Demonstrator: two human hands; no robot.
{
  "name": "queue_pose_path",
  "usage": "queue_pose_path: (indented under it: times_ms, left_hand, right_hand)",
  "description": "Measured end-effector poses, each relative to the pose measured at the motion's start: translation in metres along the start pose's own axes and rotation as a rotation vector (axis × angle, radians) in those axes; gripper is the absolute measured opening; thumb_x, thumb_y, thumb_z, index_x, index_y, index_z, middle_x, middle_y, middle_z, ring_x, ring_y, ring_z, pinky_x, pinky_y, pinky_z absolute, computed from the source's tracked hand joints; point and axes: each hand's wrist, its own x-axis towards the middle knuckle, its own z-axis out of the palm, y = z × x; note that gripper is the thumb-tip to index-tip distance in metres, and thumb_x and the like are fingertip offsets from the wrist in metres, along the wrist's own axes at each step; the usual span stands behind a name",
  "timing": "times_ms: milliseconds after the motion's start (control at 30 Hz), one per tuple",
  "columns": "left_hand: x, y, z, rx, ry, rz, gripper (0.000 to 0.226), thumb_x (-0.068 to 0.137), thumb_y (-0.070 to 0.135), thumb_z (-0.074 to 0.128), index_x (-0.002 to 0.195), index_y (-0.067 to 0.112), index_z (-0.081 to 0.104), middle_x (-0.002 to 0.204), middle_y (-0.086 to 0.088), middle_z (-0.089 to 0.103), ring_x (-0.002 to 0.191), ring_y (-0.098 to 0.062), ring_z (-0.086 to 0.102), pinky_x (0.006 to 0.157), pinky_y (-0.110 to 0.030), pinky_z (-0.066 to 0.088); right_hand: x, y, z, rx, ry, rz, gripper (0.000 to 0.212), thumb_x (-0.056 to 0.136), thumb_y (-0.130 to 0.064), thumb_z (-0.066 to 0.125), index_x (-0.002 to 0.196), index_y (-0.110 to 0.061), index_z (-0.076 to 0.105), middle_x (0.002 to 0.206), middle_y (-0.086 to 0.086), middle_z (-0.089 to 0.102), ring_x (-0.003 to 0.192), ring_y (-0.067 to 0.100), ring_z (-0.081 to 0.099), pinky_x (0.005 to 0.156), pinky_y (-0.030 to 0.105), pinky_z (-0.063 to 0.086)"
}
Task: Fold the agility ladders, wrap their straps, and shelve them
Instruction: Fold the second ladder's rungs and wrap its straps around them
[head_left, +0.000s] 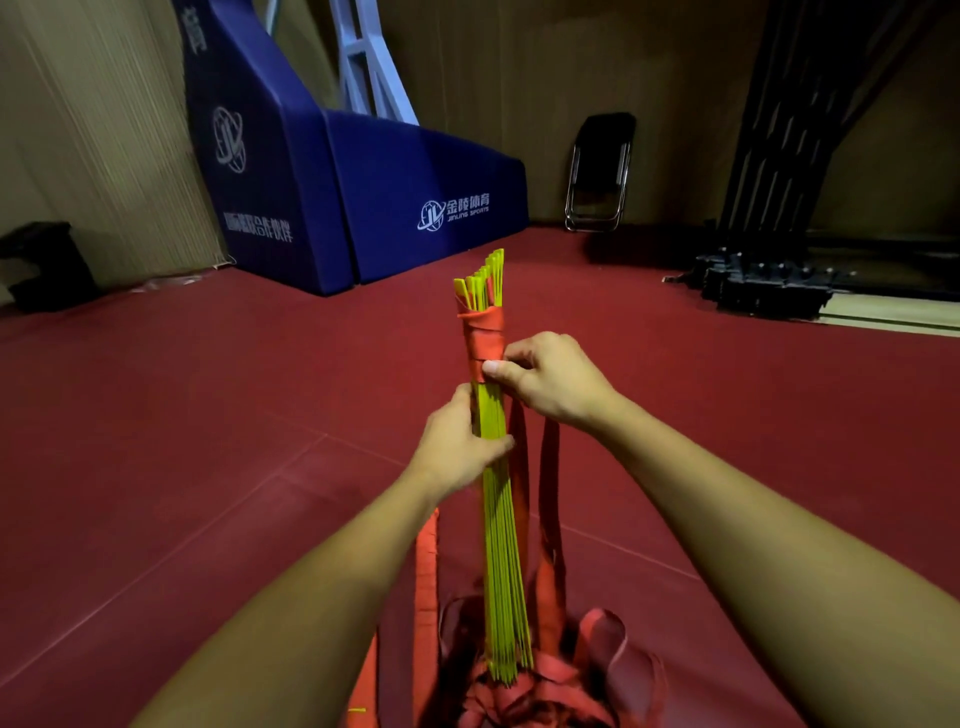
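A folded agility ladder stands as a bundle of yellow-green rungs in front of me, pointing away. A red strap is wound in several turns around its far end. My left hand grips the rungs just below the wrap. My right hand pinches the strap at the lowest turn, thumb on top. Loose red strap hangs down to the right and bunches at the bundle's near end.
Dark red sports floor lies all around. A blue padded basketball stand base stands ahead left. A folded black chair leans on the back wall. Black metal framework sits at the right, a dark object at the far left.
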Motion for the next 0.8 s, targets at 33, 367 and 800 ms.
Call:
queue_pose_path:
  times_ms: [33,367,800]
  left_hand:
    - [-0.001,0.001,0.001,0.008,0.007,-0.004,0.05,0.078,0.022,0.081,0.121,0.015,0.056,0.092,-0.001,0.069,0.088,-0.023,0.067,0.075,-0.029,0.047]
    - [0.003,-0.001,-0.005,-0.156,-0.022,-0.136,0.036,0.067,0.008,0.071,0.092,0.033,0.074,0.079,0.007,0.074,0.074,-0.013,0.066,0.075,-0.031,0.055]
    - [0.002,0.003,-0.006,-0.359,-0.148,-0.144,0.053,0.057,0.029,0.078,0.107,0.017,0.062,0.077,0.003,0.063,0.074,-0.014,0.059,0.07,-0.031,0.045]
  right_hand:
    - [-0.001,0.0,0.0,-0.003,0.003,-0.003,0.047,0.092,-0.045,0.06,0.056,-0.017,0.051,0.058,0.013,0.053,0.055,0.026,0.046,0.055,0.038,0.037]
    - [-0.008,0.006,-0.007,0.449,-0.236,0.119,0.016,0.098,-0.007,0.055,0.084,-0.004,0.063,0.069,0.001,0.066,0.058,0.009,0.05,0.059,0.021,0.042]
    - [-0.005,-0.003,0.007,0.506,-0.089,0.209,0.032,0.09,-0.03,0.071,0.078,-0.001,0.063,0.053,-0.002,0.047,0.047,0.007,0.037,0.05,0.024,0.03]
